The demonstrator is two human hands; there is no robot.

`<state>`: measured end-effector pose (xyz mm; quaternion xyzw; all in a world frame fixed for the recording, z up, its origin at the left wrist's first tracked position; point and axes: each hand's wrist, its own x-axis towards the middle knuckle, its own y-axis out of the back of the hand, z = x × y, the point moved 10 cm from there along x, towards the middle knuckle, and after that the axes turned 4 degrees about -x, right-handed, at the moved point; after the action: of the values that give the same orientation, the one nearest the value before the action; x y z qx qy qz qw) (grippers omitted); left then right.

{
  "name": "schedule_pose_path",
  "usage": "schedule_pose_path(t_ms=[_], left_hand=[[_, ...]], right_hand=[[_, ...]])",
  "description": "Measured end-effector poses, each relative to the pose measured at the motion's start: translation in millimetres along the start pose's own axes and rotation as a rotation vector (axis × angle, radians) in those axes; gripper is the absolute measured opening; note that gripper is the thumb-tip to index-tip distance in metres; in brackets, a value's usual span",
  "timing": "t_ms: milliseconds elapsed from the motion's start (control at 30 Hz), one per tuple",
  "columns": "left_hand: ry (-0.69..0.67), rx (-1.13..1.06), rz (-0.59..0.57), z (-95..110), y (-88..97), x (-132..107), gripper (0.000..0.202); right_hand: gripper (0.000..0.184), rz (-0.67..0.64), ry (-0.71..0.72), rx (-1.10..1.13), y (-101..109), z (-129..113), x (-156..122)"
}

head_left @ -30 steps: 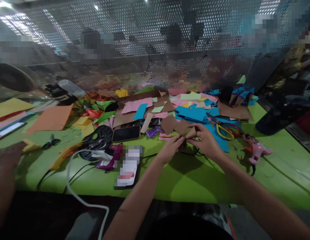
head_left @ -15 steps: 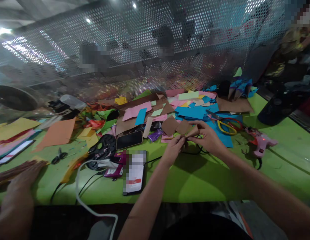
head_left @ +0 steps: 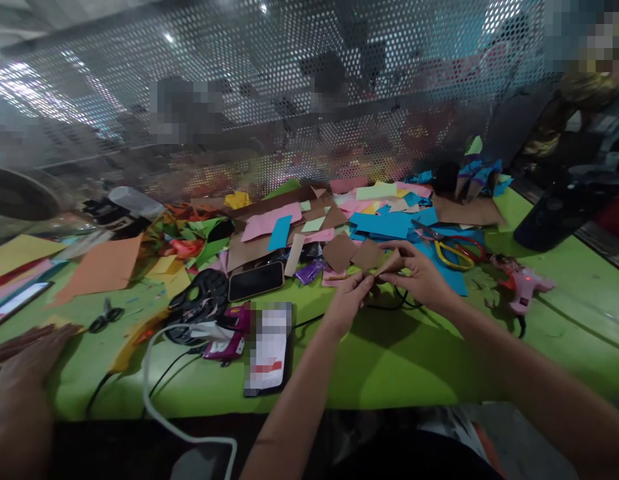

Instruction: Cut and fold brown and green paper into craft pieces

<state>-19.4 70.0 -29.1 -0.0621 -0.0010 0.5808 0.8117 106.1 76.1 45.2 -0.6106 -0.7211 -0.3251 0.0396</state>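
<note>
Both my hands meet over the green table (head_left: 389,360) near its middle. My left hand (head_left: 349,300) pinches one end of a small brown paper piece (head_left: 388,265), fingers closed. My right hand (head_left: 420,275) grips the other end of the same piece with thumb and fingers. Just behind them lie brown paper squares (head_left: 352,252) and blue paper sheets (head_left: 389,223). A black cable (head_left: 389,305) runs under my hands.
Red-and-yellow scissors (head_left: 452,250) and a pink glue gun (head_left: 523,285) lie to the right. Two phones (head_left: 256,281) (head_left: 269,347), small black scissors (head_left: 105,317), a white cable (head_left: 159,413) and scattered coloured paper fill the left. Another person's hand (head_left: 26,360) rests at far left. A perforated metal screen (head_left: 289,100) stands behind.
My hands have stayed together on the brown piece, shifting it slightly. The other person's hand at the left has come further onto the table. The view has shifted a little.
</note>
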Motion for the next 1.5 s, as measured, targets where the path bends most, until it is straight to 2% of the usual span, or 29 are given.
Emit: schedule_pose_path(t_ms=[267, 367, 533, 733, 867, 1033, 1167, 1500], left_hand=[[-0.008, 0.031, 0.035, 1.3, 2.1, -1.7, 0.032], [-0.039, 0.144, 0.052, 7.7, 3.1, -2.2, 0.031], [-0.131, 0.352, 0.155, 25.8, 8.5, -7.0, 0.030], [-0.147, 0.490, 0.208, 31.3, 10.4, -13.8, 0.019], [-0.169, 0.413, 0.206, 33.2, 10.7, -14.4, 0.019], [-0.074, 0.232, 0.183, 25.2, 11.0, -12.4, 0.020], [-0.057, 0.233, 0.166, 25.5, 9.1, -12.5, 0.027], [-0.027, 0.133, 0.119, 16.3, 7.3, -8.9, 0.025]], right_hand=[[0.011, 0.013, -0.023, -0.024, 2.0, 2.0, -0.4], [0.011, 0.022, -0.027, -0.030, 3.2, 0.8, -0.5], [0.015, 0.028, -0.053, -0.022, 3.5, 2.3, -0.2], [0.017, 0.016, -0.122, 0.021, 1.5, 8.4, -1.1], [0.016, -0.007, -0.146, 0.039, -0.6, 11.1, -2.6], [0.015, -0.017, -0.154, 0.037, -0.8, 14.4, -2.8], [0.017, -0.023, -0.132, 0.019, -1.7, 11.0, -2.3], [0.013, -0.009, -0.090, -0.048, -0.4, 2.9, -3.6]])
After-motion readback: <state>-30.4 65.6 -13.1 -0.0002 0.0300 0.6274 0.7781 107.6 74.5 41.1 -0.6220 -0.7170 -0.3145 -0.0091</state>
